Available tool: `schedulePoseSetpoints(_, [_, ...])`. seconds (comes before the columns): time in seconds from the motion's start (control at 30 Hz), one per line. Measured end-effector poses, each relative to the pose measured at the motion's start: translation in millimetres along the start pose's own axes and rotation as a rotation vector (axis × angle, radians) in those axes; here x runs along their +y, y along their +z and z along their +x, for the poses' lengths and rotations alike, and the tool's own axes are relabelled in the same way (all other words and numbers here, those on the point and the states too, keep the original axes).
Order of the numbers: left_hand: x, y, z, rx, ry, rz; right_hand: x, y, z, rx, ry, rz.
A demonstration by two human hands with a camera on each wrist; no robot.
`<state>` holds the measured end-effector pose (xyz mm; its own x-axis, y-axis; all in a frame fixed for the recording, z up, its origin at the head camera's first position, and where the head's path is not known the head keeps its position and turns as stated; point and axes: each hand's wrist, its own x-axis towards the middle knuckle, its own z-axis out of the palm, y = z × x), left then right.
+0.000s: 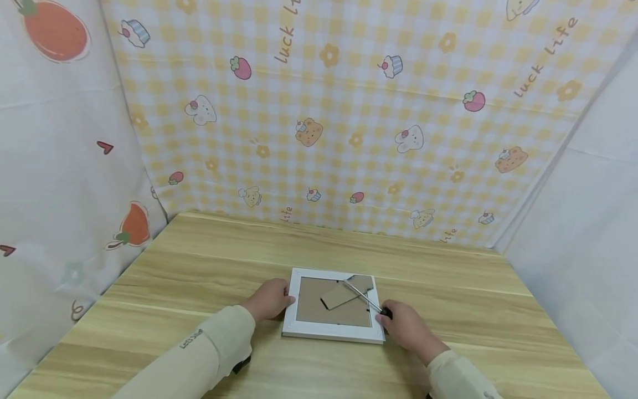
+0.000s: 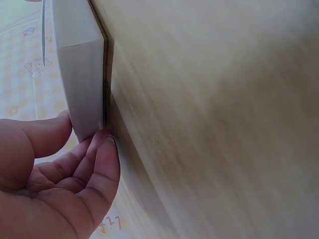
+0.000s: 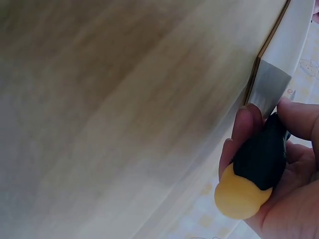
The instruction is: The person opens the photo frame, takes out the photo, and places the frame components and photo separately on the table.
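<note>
A white picture frame (image 1: 333, 331) lies back side up between the hands, its brown backing board (image 1: 310, 299) facing the head camera. A brown stand flap (image 1: 341, 295) slants across the board. My left hand (image 1: 269, 300) pinches the frame's left edge; in the left wrist view, the thumb is on the white side (image 2: 82, 74) and fingertips curl under. My right hand (image 1: 406, 324) holds a screwdriver (image 1: 363, 296) with a black and yellow handle (image 3: 259, 157) while thumb and fingers also grip the frame's right edge. The metal shaft crosses the flap. Whether the frame touches the table is unclear.
A wood-grain table (image 1: 229, 249) surrounds the frame. Behind it hangs a yellow checked cloth (image 1: 349, 166), with white cloth at the left (image 1: 50, 183) and right (image 1: 583, 221).
</note>
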<state>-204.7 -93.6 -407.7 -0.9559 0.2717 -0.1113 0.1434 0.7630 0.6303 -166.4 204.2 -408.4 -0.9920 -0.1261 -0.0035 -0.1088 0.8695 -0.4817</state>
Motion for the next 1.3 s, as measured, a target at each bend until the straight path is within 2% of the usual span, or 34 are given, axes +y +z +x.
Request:
schedulePoseSetpoints(0.23, [2.9,-1.9,-1.2,0.004,0.011,0.032,-1,-2,2.4,0.01,-0.032,0.0])
schedulePoseSetpoints(0.4, [4.2,-2.5,-3.3,0.006,0.004,0.018,-1,-4,5.5,0.018,-0.05,-0.021])
schedulePoseSetpoints(0.9, [7.2,2.1,-8.3,0.014,0.006,0.041,9,-6,17.6,-0.032,-0.07,-0.045])
schedulePoseSetpoints(1.13, [11.1,4.4,-11.9,0.034,0.041,0.075,12,-7,20.0,-0.026,-0.097,-0.068])
schedulePoseSetpoints(1.3, [14.5,4.6,-14.6,0.033,0.041,0.091,15,-8,23.9,-0.042,-0.11,-0.052])
